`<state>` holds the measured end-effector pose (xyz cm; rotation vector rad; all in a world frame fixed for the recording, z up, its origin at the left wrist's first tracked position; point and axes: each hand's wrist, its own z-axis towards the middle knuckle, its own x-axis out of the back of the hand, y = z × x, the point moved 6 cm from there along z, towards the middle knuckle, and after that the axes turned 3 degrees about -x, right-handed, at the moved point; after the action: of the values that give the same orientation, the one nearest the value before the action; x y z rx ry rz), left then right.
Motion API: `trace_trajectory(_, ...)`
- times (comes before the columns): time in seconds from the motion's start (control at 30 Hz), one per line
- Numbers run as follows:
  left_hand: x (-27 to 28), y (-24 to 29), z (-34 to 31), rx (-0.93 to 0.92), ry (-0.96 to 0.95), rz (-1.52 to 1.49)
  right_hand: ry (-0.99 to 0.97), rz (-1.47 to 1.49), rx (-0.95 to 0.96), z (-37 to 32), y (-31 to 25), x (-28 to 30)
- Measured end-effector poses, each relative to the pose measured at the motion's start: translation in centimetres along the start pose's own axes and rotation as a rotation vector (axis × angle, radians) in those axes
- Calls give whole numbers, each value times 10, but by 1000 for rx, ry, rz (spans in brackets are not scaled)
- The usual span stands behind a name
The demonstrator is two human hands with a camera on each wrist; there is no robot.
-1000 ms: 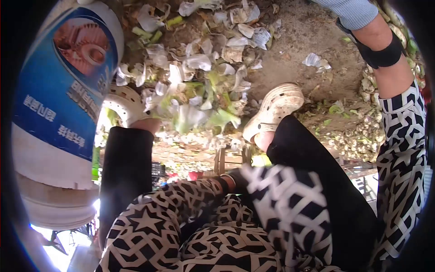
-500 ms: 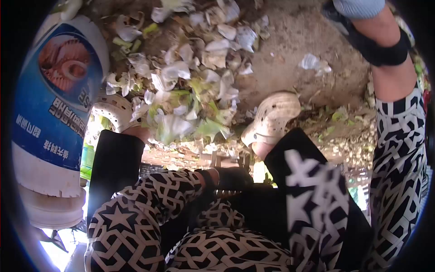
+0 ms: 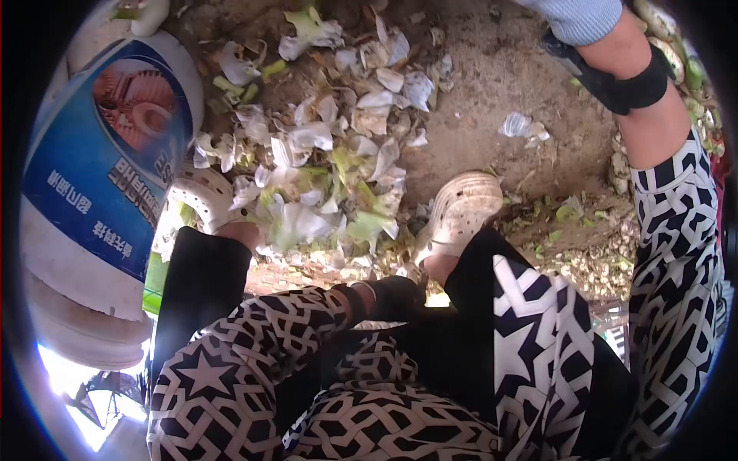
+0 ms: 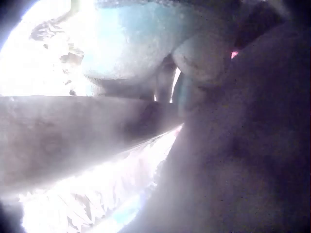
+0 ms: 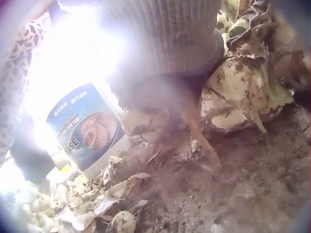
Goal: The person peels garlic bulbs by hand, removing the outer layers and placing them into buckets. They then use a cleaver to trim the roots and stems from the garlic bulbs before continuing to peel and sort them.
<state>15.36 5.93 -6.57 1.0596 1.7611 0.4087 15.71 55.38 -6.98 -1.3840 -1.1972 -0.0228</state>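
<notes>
In the head view my right hand (image 3: 580,15), in a grey-blue knit glove, reaches off the top edge beside the garlic pile. The right wrist view shows the ribbed glove (image 5: 165,39) low over the soil, with a dirty garlic bulb (image 5: 233,97) right beside it. A thin brown stem (image 5: 201,141) sticks out under the glove. My left hand (image 3: 392,296) is low between my knees, dark and partly hidden. The left wrist view shows its teal-coated glove (image 4: 131,43), with the thumb against the fingers; I cannot tell what it holds.
A white bucket (image 3: 84,284) with a blue label stands at the left. Loose garlic skins (image 3: 307,138) and green leaf scraps cover the soil between my clogs (image 3: 461,200). More bulbs (image 3: 661,31) lie along the right edge. Patterned cloth (image 3: 538,338) hangs over my right knee.
My left forearm has shifted slightly left, and the patterned cloth over my right knee has moved right. The right arm still reaches toward the garlic, with its hand shifted a little left.
</notes>
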Motion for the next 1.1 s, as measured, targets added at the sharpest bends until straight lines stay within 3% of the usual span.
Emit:
trace_trajectory(0.07,-2,-17,20,-106,-153,105,34,42,108,1,-1,-5)
trace_trajectory(0.1,26,6,11,11,-182,229,-38,328,-51,-2,5,-9)
trace_trajectory(0.13,59,29,-5,-42,120,227,-115,616,-213,-7,10,-15)
trace_trajectory(0.17,85,63,-6,-127,258,433,10,318,-123,-12,6,0)
trace_trajectory(0.2,126,94,-11,-160,486,631,35,285,-120,-28,-2,22)
trace_trajectory(0.23,147,98,-16,-88,566,708,-204,519,-380,-47,4,25)
trace_trajectory(0.27,167,86,-23,74,612,756,-440,749,-633,-71,6,27)
trace_trajectory(0.3,178,57,-35,8,797,636,-254,401,-381,-81,4,36)
trace_trajectory(0.33,183,45,-53,344,406,519,-65,47,-132,-97,-5,31)
trace_trajectory(0.37,175,10,-53,394,221,617,32,350,-402,-115,13,23)
trace_trajectory(0.4,162,-75,-36,21,485,524,-23,429,-571,-131,0,29)
trace_trajectory(0.47,183,7,-51,-97,270,668,-124,574,-668,-151,-23,41)
trace_trajectory(0.53,219,111,-101,-176,688,-227,-33,739,-656,-173,-28,38)
trace_trajectory(0.6,230,151,-118,-545,867,-577,-67,655,-730,-185,-25,35)
trace_trajectory(0.63,230,184,-134,-650,992,-462,-2,724,-740,-191,-31,37)
trace_trajectory(0.67,224,220,-150,-778,1114,-330,184,561,-599,-197,-38,45)
trace_trajectory(0.73,200,251,-152,-888,1275,312,306,698,-593,-211,-65,53)
trace_trajectory(0.8,175,266,-162,-694,1386,530,303,589,-542,-226,-68,51)
trace_trajectory(0.83,164,269,-161,-721,1388,562,272,493,-527,-235,-70,50)
trace_trajectory(0.87,163,262,-157,-824,1356,323,296,481,-504,-241,-84,61)
trace_trajectory(0.9,158,266,-159,-922,1301,81,299,635,-533,-248,-100,69)
trace_trajectory(0.93,148,273,-166,-949,1299,106,296,791,-557,-257,-113,72)
trace_trajectory(0.97,138,280,-170,-963,1100,-206,409,738,-360,-262,-122,80)
trace_trajectory(1.0,125,285,-170,-949,880,-501,426,722,-337,-271,-126,83)
trace_trajectory(1.07,115,282,-172,-958,851,-474,334,617,-313,-284,-141,88)
trace_trajectory(1.1,112,276,-165,-960,655,-646,269,691,-345,-290,-154,90)
